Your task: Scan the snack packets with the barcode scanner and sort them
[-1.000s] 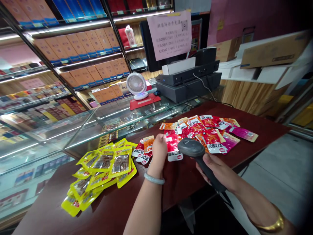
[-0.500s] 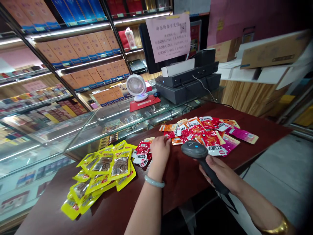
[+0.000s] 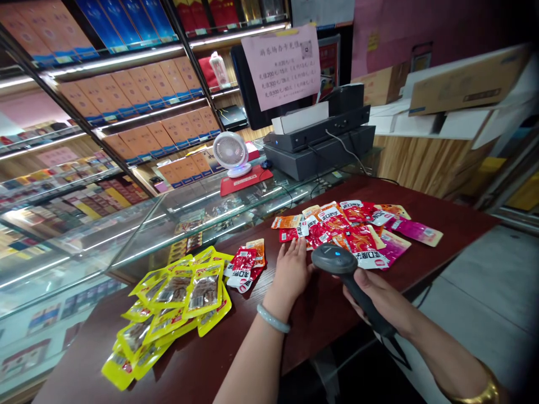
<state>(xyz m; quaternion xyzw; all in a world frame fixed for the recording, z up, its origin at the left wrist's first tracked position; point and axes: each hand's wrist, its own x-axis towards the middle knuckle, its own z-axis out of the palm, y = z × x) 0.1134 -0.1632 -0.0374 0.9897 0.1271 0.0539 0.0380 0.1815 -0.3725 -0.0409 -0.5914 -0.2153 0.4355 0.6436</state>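
Several red-orange packets (image 3: 244, 260), 9 o'clock from the spread, seemingly empty left hand (image 3: 293, 269), I judge scanned; larger heap (image 3: 360, 238) at 1 o'clock pending, right hand (image 3: 385, 294) gripping scanner (image 3: 336, 260).

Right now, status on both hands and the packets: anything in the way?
Right hand grips scanner. Left hand open, at near edge of red and orange packets; contact unclear. Scanner partly hides them.
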